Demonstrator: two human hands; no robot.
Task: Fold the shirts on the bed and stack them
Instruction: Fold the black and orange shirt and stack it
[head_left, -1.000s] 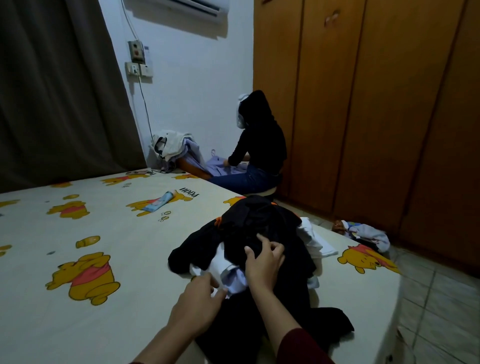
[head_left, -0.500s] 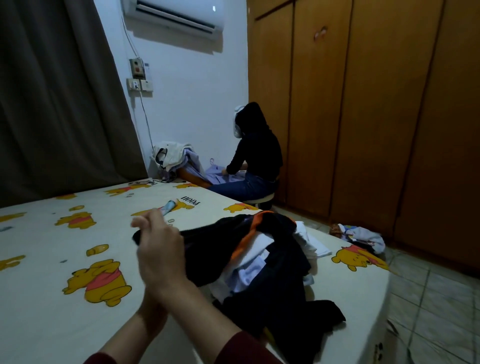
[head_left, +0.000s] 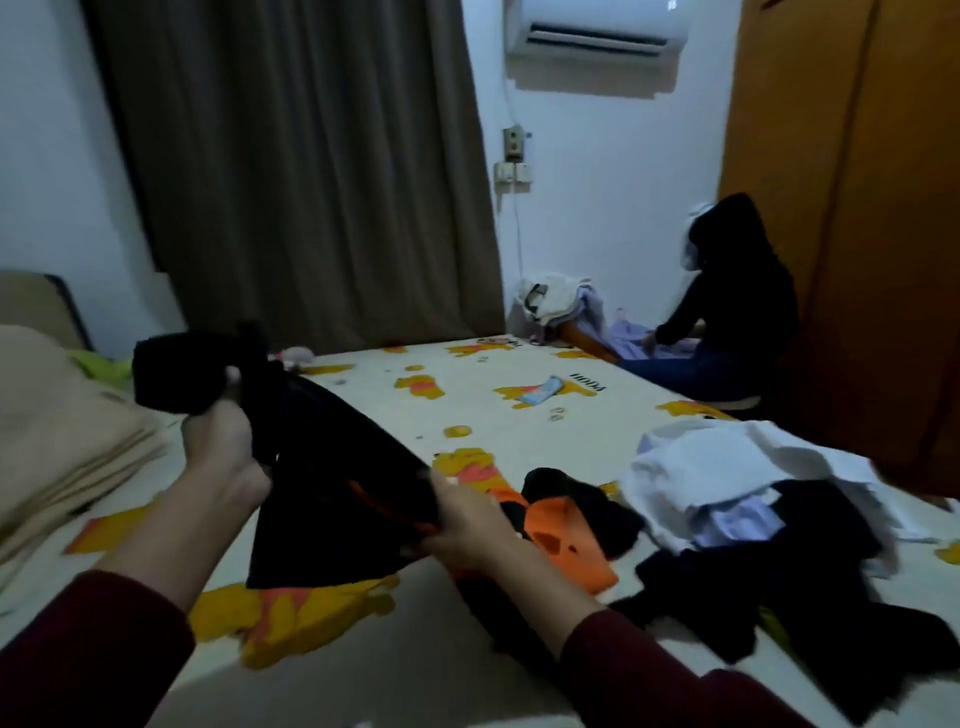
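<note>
L fingers (head_left: 205, 415): curled tight round one bunched end of the black shirt (head_left: 332, 467); cloth bulges out above and to the left of our fist.
L hand (head_left: 223, 441): raised off the bed, wrist up, dark red sleeve (head_left: 88, 654) behind it.
R fingers (head_left: 441, 480): pinching the shirt's lower edge, thumb on top, orange trim showing right at the grip.
R hand (head_left: 467, 525): lower than the L, close over the sheet.
Shirt: stretched at a slant btwn our two hands, upper end at L, lower end at R; the rest hangs down and touches the bed (head_left: 441, 670); orange part trails to the right of R hand.
Pile (head_left: 743, 499): white, pale blue & black clothes, unfolded, near the bed's right edge, apart from our hands.
Beige blanket (head_left: 57, 431): folded, left side of bed.
Beyond: another person (head_left: 737, 312) sits past the far bed corner, by the wooden wardrobe (head_left: 872, 208); curtain (head_left: 301, 166) behind; motion blur on hands.
</note>
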